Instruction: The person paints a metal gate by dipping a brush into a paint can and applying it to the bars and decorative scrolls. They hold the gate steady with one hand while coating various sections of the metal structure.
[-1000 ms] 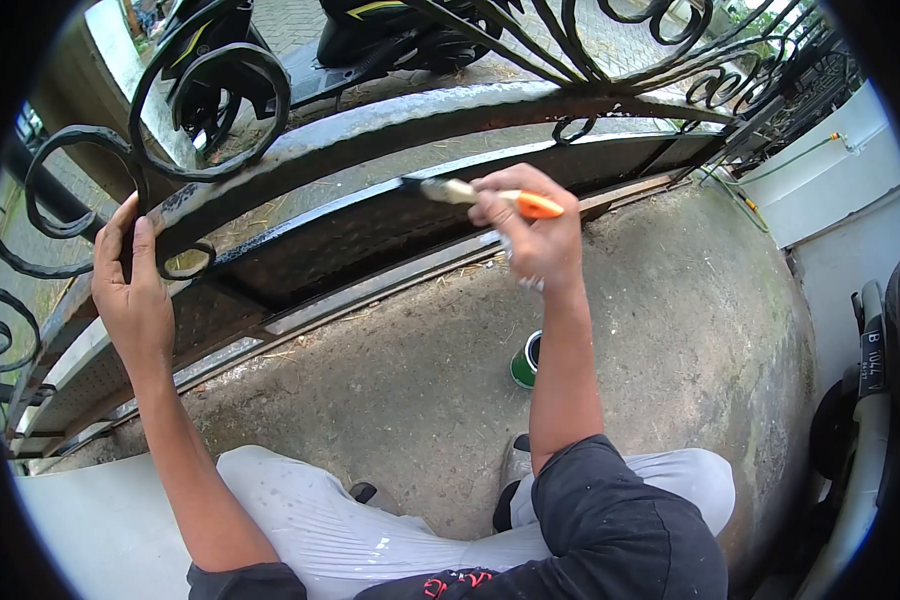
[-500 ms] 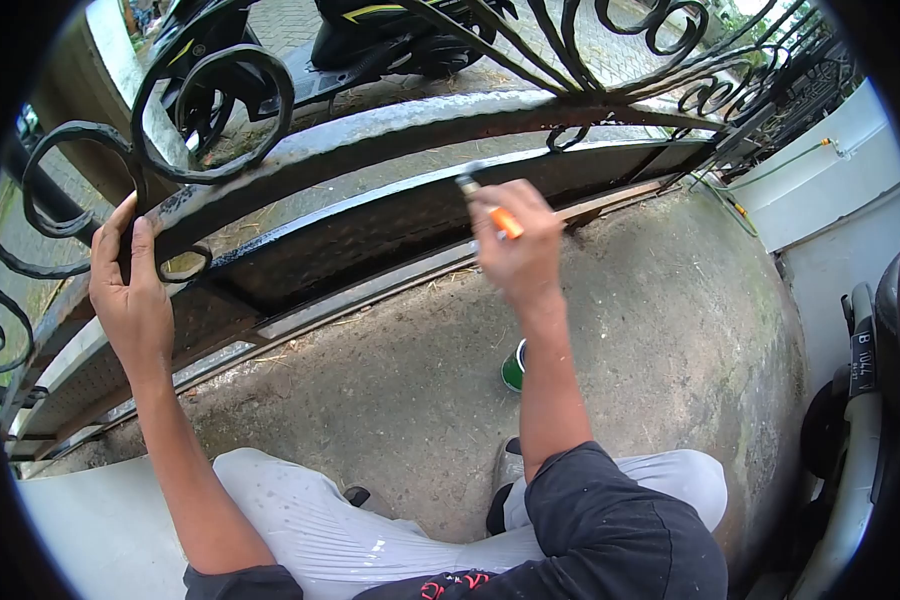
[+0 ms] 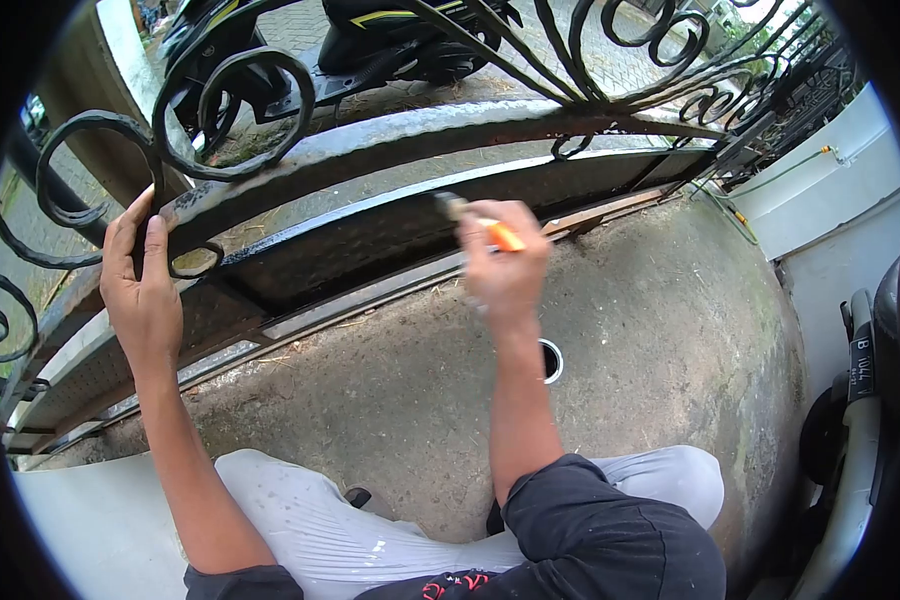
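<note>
My left hand [image 3: 142,295] grips the black iron gate [image 3: 370,140] at a scroll on its left side, thumb on the near face and fingers round the bar. In my right hand [image 3: 505,265] is a paintbrush [image 3: 505,236] with an orange handle, its bristles pointing left at the upper edge of the dark lower panel [image 3: 370,235]. That edge looks pale grey along most of its length and has black paint near its left end. Below the right hand, a paint can [image 3: 553,362] stands on the concrete, partly hidden by my forearm; its round rim is pale and its inside dark.
Behind the gate a black motor scooter [image 3: 370,60] is parked on paving. A second vehicle with a number plate [image 3: 862,360] stands at the far right beside a white wall [image 3: 840,220]. A green hose [image 3: 735,210] hangs there. My bent legs [image 3: 300,500] are below.
My right hand with the paintbrush has moved left and a little lower along the panel edge. The paint can now shows right of my forearm. My left hand keeps its grip on the gate.
</note>
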Motion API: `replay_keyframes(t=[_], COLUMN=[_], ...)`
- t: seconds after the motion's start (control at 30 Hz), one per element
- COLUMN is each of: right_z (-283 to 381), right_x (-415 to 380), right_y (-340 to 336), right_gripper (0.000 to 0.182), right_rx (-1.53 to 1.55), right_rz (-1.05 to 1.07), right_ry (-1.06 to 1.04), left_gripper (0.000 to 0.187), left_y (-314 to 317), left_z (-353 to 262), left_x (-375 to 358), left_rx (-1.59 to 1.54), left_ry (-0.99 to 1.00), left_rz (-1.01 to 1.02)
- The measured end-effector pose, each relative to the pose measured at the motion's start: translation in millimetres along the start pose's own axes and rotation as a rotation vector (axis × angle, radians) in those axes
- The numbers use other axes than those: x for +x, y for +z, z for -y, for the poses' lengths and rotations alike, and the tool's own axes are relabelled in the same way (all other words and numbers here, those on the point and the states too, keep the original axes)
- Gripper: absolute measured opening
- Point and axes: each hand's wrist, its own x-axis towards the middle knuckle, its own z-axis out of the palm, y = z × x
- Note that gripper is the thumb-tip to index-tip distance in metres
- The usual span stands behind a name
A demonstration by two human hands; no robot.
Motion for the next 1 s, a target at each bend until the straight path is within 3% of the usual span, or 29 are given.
replay_keyframes(t=[0.1, 0.17, 0.27, 0.37, 0.47, 0.57, 0.67, 0.8, 0.9, 1.0], right_z=[-38.2, -51.2, -65.5, -87.5, -84.5, -53.8, -55.3, -70.7, -68.4, -63.0], right_x=[25.1, 43.6, 72.7, 99.3, 104.3, 97.8, 103.5, 105.7, 97.1, 100.6], right_y=[-68.5, -103.2, -121.8, -119.1, -114.8, -122.3, -122.3, -112.7, -120.0, -116.2], right_gripper=[0.008, 0.01, 0.011, 0.012, 0.01, 0.009, 0.009, 0.008, 0.008, 0.009], right_rx=[-0.022, -0.084, -0.251, -0.261, -0.48, -0.489, -0.428, -0.47, -0.39, -0.325], right_rz=[-0.325, -0.398, -0.273, -0.053, -0.007, -0.015, -0.109, 0.047, 0.0, -0.05], right_ry=[0.141, 0.155, -0.021, -0.058, -0.206, -0.08, -0.138, -0.182, -0.092, -0.14], left_gripper=[0.029, 0.029, 0.028, 0.029, 0.03, 0.03, 0.03, 0.03, 0.03, 0.031], left_y=[-0.4, 1.4, 3.0, 1.9, 2.2, 1.5, 2.3, 2.6, 0.5, 3.1], left_z=[-0.7, 1.1, -0.6, 3.1, 4.5, 0.4, -1.4, 3.2, 4.4, 7.0], left_x=[-1.4, -0.8, -1.1, -0.5, 0.0, -1.9, -1.3, -0.2, 0.6, 1.1], left_rx=[-0.006, -0.046, 0.035, 0.015, -0.004, 0.043, 0.037, 0.002, 0.057, 0.075], left_ry=[-0.01, -0.025, 0.004, -0.017, -0.026, -0.013, -0.016, -0.032, -0.005, 0.005], left_rz=[-0.002, -0.003, -0.032, -0.021, -0.011, -0.019, -0.019, -0.009, -0.028, -0.038])
